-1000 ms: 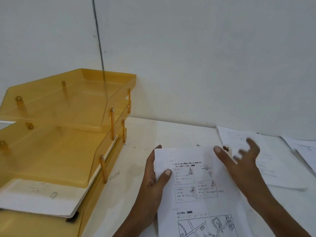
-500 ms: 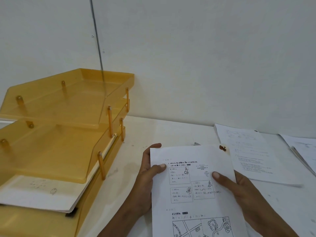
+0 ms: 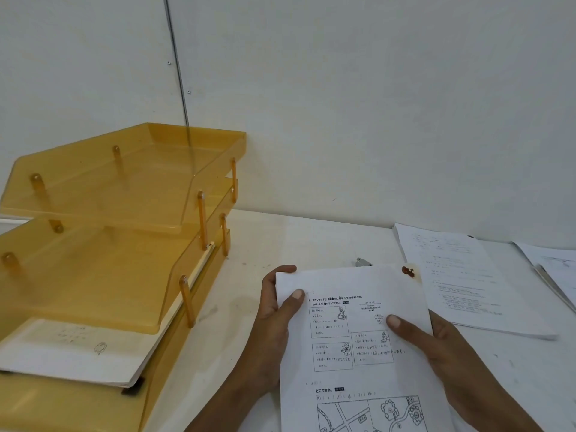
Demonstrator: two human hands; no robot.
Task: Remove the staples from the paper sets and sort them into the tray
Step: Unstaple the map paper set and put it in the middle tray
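Observation:
I hold a printed paper set (image 3: 358,338) upright in front of me over the white table. My left hand (image 3: 277,325) grips its left edge, thumb on the front. My right hand (image 3: 436,350) grips its right edge, thumb on the printed side. A rusty brown mark (image 3: 408,271) sits at the sheet's top right corner. The amber three-tier tray (image 3: 199,275) stands to the left; a stack of white paper (image 3: 78,353) lies in its lowest visible tier. A small metal object (image 3: 362,262) peeks out behind the sheet's top edge; I cannot tell what it is.
More paper sets lie on the table to the right: one stack (image 3: 461,275) behind my right hand and another (image 3: 558,266) at the right edge. A white wall (image 3: 374,104) closes the table's far side.
My right hand came down from hovering open above the sheet and took hold of its right edge. The paper set has risen slightly toward me.

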